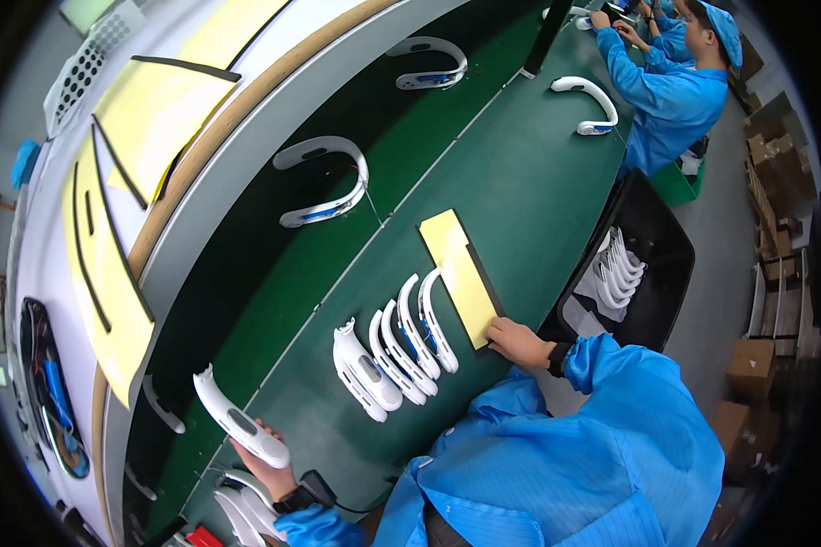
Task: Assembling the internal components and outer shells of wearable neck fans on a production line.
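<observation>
My left hand (269, 467) is wrapped round the lower end of a white curved plastic shell (233, 417), shaped like half of a neckband, with a grey oval inset on it. At the near edge of the green work surface, my right hand (517, 344) has its fingers closed on the end of a yellow backing sheet (462, 278) edged with a black strip. Between my hands lies a row of several white curved shells (392, 356), some showing blue parts inside. More white shells (242, 506) sit beside my left wrist.
Beyond the surface, white neckbands (328, 182) rest on a green conveyor belt (246, 319). Yellow sheets with black strips (100, 246) lie on the white shelf above. To the right stands a black bin (675, 264) holding white shells. Co-workers in blue (675, 91) work farther along.
</observation>
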Motion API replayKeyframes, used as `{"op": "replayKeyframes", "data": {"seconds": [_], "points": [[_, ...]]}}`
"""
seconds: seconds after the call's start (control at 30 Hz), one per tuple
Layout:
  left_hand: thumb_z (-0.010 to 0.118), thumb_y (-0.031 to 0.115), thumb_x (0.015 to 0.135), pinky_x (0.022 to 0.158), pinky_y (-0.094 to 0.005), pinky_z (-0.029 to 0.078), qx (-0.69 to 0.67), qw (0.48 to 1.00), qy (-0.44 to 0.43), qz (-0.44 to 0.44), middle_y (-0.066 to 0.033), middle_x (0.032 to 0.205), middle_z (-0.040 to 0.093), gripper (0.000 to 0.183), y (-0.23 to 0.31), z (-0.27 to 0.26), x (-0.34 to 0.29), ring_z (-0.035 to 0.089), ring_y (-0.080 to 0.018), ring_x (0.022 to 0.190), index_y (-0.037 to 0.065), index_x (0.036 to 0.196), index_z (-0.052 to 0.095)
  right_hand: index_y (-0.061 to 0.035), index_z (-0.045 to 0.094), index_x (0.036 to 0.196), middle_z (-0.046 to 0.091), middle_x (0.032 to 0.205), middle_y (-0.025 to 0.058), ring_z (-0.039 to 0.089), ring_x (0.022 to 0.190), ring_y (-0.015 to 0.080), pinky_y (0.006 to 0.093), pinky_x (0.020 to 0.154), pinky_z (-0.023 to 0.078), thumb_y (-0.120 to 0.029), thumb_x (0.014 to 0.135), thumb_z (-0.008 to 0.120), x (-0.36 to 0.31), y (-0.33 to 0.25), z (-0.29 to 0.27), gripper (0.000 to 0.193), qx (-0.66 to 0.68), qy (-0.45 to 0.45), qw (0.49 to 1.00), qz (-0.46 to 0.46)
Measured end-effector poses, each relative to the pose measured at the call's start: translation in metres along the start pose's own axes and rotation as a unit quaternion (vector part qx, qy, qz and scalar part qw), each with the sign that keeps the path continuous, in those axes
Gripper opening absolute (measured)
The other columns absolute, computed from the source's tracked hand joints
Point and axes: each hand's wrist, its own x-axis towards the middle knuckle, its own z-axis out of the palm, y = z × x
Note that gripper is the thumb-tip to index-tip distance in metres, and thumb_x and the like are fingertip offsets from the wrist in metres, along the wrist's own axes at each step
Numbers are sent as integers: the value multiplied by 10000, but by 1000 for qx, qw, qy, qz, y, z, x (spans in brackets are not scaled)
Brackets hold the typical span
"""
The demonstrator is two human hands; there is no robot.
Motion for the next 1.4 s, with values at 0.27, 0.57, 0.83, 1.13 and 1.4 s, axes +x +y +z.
{"op": "replayKeyframes", "data": {"seconds": [0.27,0.57,0.83,1.13,1.4], "points": [[512,207,896,732,-331,515,7,1000,4,15,-115,1041,556,355,-37,16,-100,586,-202,861,37,1199,438,-3,514,790,526,790,129,543,721,305,378,652,461,-47,752,588,27,-24,-34,94,74,-10,997,-30],[487,-25,857,757,-361,509,203,962,-109,149,-160,992,579,329,-33,116,-148,616,-250,867,9,1154,350,22,532,902,566,958,88,583,823,149,260,762,479,51,803,581,44,-234,-88,114,588,-21,806,-68],[533,8,846,743,-308,468,332,907,-63,250,-153,1020,571,432,-39,104,-175,599,-208,893,-7,1229,334,-27,567,854,446,1196,145,453,1099,262,340,919,370,-52,777,609,43,-305,-60,91,469,-19,862,-191],[533,1,832,747,-364,477,392,866,-43,309,-209,1021,571,450,-34,91,-187,614,-314,915,1,1233,328,-26,556,859,436,1187,148,471,1039,253,335,870,395,-49,791,591,35,-324,-52,79,401,-9,886,-232],[541,-14,818,720,-353,487,402,853,-29,332,-205,1003,582,461,-31,92,-191,628,-300,873,-17,1228,332,-32,573,842,466,1192,159,461,1095,255,339,938,341,-70,783,629,32,-330,-48,90,431,0,877,-214]]}}
